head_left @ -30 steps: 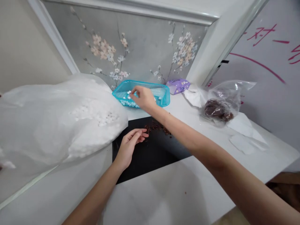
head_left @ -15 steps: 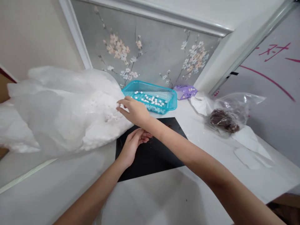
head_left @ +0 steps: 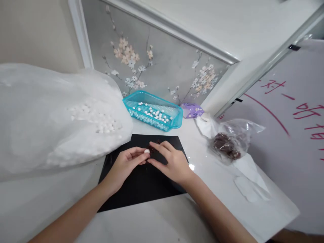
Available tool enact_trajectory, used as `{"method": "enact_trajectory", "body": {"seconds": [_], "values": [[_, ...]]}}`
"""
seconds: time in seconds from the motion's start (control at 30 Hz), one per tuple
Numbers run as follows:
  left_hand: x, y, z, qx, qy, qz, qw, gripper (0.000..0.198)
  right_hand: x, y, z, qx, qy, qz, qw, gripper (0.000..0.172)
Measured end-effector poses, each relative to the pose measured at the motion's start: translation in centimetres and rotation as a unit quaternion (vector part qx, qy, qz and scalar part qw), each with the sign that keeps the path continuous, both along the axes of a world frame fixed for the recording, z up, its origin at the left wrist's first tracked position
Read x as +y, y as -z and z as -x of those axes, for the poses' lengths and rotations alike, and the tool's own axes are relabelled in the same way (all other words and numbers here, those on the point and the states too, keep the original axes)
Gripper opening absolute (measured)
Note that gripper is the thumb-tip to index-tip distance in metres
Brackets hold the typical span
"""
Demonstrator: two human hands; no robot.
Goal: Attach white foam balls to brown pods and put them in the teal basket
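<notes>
My left hand (head_left: 128, 164) pinches a small white ball (head_left: 146, 151) between thumb and fingertips, above a black mat (head_left: 136, 189). Close beside it is my right hand (head_left: 173, 162), palm down, its thumb and fingers apart and no object visible between them. Dark brown crumbs (head_left: 152, 148) lie on the mat by the right fingertips, partly hidden by the hand. Behind the mat stands a blue plastic basket (head_left: 177, 123) with several white balls scattered in it. A large translucent white bag (head_left: 50, 111), bulging with more white balls, fills the left side.
On the right, a clear plastic bag (head_left: 243, 130) holds a dark brown lump (head_left: 224, 145), near white paper (head_left: 253, 173). A purple packet (head_left: 192, 110) leans by the wall. A flower picture (head_left: 162, 60) and a whiteboard (head_left: 273, 111) stand behind the white table (head_left: 152, 222).
My right hand has come back from the bag of white balls to the mat, beside my left hand. A white ball now shows in the left fingertips. The view has shifted.
</notes>
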State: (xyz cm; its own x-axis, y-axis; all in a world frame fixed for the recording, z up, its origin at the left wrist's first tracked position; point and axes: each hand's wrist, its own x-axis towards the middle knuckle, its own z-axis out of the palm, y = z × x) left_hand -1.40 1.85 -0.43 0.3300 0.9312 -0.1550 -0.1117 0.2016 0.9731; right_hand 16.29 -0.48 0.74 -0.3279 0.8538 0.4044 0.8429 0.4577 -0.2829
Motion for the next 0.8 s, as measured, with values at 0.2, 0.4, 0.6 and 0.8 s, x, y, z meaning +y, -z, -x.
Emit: {"method": "enact_trajectory", "body": {"seconds": [0.2,0.4,0.6,0.8], "values": [[0.4,0.2,0.0,-0.028,-0.037,0.056,0.997,0.028,1.8,-0.2,-4.2,-0.042,0.134,0.110,0.984,0.023],[0.4,0.2,-0.2,-0.005,-0.048,0.072,0.996,0.032,2.0,0.6,-4.3,-0.052,0.120,0.142,0.981,0.019],[0.3,0.3,-0.3,0.004,-0.055,0.049,0.997,0.030,1.9,0.7,-4.1,-0.032,0.137,0.136,0.981,0.015],[0.2,0.3,-0.2,0.032,-0.052,0.033,0.998,0.028,1.9,1.0,-3.7,-0.004,0.167,0.148,0.975,0.011]]}}
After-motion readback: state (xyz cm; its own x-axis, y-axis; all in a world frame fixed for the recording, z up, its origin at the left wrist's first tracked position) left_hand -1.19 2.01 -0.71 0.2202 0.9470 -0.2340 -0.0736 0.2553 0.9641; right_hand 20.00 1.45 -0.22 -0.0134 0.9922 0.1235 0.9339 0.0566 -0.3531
